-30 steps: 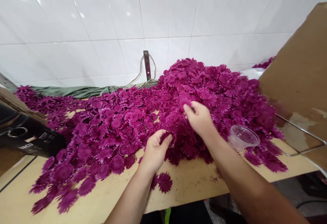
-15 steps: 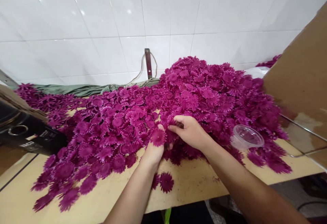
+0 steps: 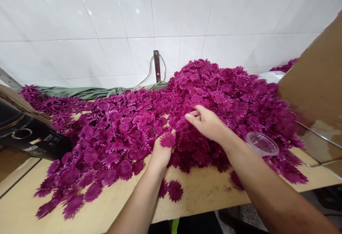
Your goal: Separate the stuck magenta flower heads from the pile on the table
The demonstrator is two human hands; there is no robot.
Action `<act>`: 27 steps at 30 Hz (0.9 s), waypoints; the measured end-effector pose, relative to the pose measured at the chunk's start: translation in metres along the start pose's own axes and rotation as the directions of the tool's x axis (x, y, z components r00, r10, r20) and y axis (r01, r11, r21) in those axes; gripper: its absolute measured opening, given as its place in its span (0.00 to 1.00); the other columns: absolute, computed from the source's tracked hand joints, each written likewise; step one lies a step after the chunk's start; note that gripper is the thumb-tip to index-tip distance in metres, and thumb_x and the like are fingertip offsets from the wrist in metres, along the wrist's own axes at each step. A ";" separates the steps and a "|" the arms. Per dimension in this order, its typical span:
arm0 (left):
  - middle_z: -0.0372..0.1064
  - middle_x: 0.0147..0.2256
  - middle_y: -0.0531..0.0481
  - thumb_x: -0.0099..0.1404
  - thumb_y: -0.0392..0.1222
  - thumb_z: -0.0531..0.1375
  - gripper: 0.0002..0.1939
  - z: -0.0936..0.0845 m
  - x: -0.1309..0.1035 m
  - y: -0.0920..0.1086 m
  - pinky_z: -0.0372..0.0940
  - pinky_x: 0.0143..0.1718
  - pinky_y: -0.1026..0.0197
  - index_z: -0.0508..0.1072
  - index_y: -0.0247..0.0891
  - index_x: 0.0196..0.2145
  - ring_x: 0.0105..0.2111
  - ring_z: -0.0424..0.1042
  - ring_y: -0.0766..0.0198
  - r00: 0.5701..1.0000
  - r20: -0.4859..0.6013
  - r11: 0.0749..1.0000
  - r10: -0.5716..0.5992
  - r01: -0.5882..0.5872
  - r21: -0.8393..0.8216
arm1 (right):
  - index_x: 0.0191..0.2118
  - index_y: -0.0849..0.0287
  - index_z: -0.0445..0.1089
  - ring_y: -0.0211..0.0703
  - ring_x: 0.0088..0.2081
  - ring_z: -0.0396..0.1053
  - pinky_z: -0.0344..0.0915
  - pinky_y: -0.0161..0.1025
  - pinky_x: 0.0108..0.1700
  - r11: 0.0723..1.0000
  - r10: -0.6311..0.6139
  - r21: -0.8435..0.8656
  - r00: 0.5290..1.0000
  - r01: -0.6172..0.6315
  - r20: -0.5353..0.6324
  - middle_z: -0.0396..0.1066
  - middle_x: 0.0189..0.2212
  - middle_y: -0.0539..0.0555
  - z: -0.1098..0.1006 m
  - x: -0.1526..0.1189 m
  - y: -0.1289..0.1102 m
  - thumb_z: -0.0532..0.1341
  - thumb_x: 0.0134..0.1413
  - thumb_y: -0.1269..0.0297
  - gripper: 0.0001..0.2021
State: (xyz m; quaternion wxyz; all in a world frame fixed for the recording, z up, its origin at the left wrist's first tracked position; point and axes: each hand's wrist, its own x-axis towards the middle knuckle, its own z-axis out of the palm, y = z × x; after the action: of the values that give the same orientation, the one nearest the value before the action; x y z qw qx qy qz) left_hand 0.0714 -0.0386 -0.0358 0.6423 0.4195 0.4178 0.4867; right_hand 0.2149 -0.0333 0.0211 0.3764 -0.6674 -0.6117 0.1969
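Note:
My left hand [image 3: 161, 152] is closed at the front edge of the flower heap, with a magenta flower head [image 3: 167, 140] held at its thumb side. Its other fingers are mostly hidden. My right hand [image 3: 204, 120] hovers over or touches the large pile of magenta flower heads [image 3: 229, 88], fingers bent and a little apart, and no flower shows clearly between them. On the table, just right of my left forearm, lies a loose flower head [image 3: 175, 190] beside another one. More flower heads [image 3: 117, 130] spread out to the left.
A clear plastic tub [image 3: 262, 144] rests among flowers on the right, near a cardboard box [image 3: 315, 81]. At left stands a black cylindrical package [image 3: 34, 141]. Green cloth [image 3: 80, 91] runs along the tiled wall, below a metal bracket [image 3: 156, 66]. The tabletop [image 3: 203, 198] is pale wood.
My right hand has moved away from my left hand, up and to the right onto the pile, and its fingers have loosened. My left hand stays nearly in place with its flower head.

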 end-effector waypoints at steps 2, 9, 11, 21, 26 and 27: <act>0.51 0.13 0.61 0.41 0.60 0.64 0.24 0.001 0.000 -0.001 0.45 0.17 0.67 0.62 0.36 0.16 0.15 0.47 0.75 0.998 0.052 0.999 -0.023 0.022 0.024 | 0.31 0.61 0.67 0.41 0.30 0.69 0.64 0.37 0.34 0.995 -0.073 0.085 0.976 0.057 0.203 0.73 0.30 0.55 0.009 -0.012 -0.006 0.60 0.47 0.61 0.08; 0.53 0.14 0.61 0.41 0.59 0.64 0.23 0.004 -0.004 0.000 0.48 0.19 0.69 0.62 0.36 0.17 0.16 0.49 0.75 0.985 0.169 0.999 -0.030 0.026 0.025 | 0.24 0.60 0.65 0.37 0.24 0.64 0.61 0.35 0.30 0.988 -0.116 0.121 0.986 0.101 0.122 0.68 0.20 0.50 0.026 -0.015 0.001 0.55 0.47 0.72 0.05; 0.57 0.16 0.59 0.44 0.56 0.64 0.20 0.004 -0.004 0.000 0.52 0.21 0.69 0.64 0.36 0.20 0.18 0.53 0.73 0.982 0.187 0.999 -0.023 0.016 0.035 | 0.22 0.60 0.64 0.37 0.25 0.64 0.60 0.36 0.32 0.988 -0.137 0.083 0.989 0.132 0.057 0.67 0.20 0.50 0.024 -0.012 0.004 0.54 0.48 0.71 0.07; 0.53 0.16 0.58 0.53 0.45 0.55 0.12 -0.001 0.002 -0.003 0.50 0.21 0.67 0.62 0.37 0.18 0.19 0.52 0.71 0.978 0.119 0.863 0.172 -0.208 0.461 | 0.26 0.60 0.65 0.37 0.26 0.63 0.59 0.34 0.29 0.971 -0.177 0.204 0.952 0.128 0.248 0.67 0.23 0.49 0.022 -0.025 0.004 0.60 0.43 0.61 0.07; 0.60 0.18 0.57 0.56 0.43 0.53 0.10 -0.003 -0.006 0.004 0.55 0.25 0.66 0.67 0.37 0.21 0.21 0.58 0.69 0.955 0.180 0.807 0.235 -0.295 0.512 | 0.20 0.60 0.62 0.35 0.20 0.58 0.55 0.34 0.25 0.968 -0.043 0.247 0.998 0.052 -0.042 0.62 0.16 0.48 0.014 -0.007 0.012 0.56 0.43 0.62 0.08; 0.61 0.18 0.57 0.56 0.43 0.54 0.10 -0.005 -0.007 0.005 0.55 0.25 0.66 0.67 0.37 0.21 0.21 0.59 0.68 0.952 0.179 0.806 0.249 -0.306 0.507 | 0.21 0.60 0.62 0.35 0.19 0.57 0.54 0.34 0.23 0.961 0.005 0.274 0.994 0.026 -0.111 0.62 0.16 0.48 0.010 -0.003 0.016 0.56 0.43 0.60 0.09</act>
State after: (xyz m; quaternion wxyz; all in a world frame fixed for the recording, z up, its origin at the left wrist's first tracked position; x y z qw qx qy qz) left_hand 0.0639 -0.0439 -0.0314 0.4445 0.6611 0.4357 0.4190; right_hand 0.2179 -0.0332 0.0028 0.5000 -0.6151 -0.5602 0.2406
